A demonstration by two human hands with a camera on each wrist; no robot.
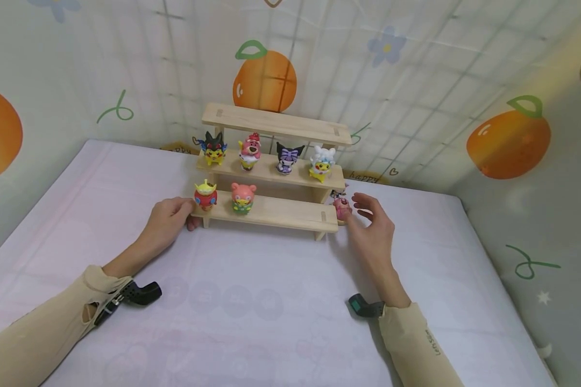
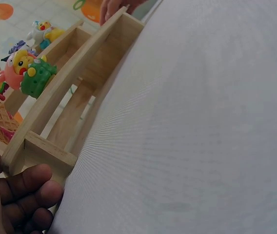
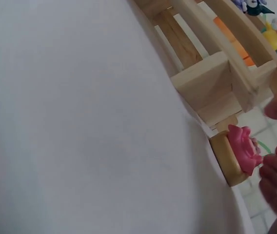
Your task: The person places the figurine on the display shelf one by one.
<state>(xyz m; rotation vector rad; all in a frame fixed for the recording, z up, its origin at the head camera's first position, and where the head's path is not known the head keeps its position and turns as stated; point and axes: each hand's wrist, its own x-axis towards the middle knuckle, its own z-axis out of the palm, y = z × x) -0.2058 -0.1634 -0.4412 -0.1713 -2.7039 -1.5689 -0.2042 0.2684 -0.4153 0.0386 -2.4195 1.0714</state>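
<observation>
My right hand (image 1: 370, 223) hovers w/ fingers (image 3: 275, 170) spread loose, holding nothing, tips just beside the pink figurine (image 1: 341, 207) that stands on the bed at the right end of the wooden tiered shelf (image 1: 271, 212). My left hand (image 1: 167, 217) rests at the shelf's left end, fingers (image 2: 26, 192) curled against the corner post of the bottom step; whether they truly grip it I cannot tell.

The pink figurine looks like smooth moulded plastic on a round tan base (image 3: 226, 158): prob. light, rigid, a bit slick, w/ small protruding bits that could snap. Best taken w/ a pinch across the body just above the base. The shelf is pale bare wood, three steps, stiff, squared edges, likely light enough to shift if bumped.

On the bottom step: a green alien figure (image 1: 205, 194) in red, and a pink-and-green figure (image 1: 243, 197). The middle step carries four more glossy figures; the top one is bare. The bed sheet (image 1: 271, 301) is pale, soft, faintly printed. Orange-print fabric (image 1: 416, 80) hangs behind.
</observation>
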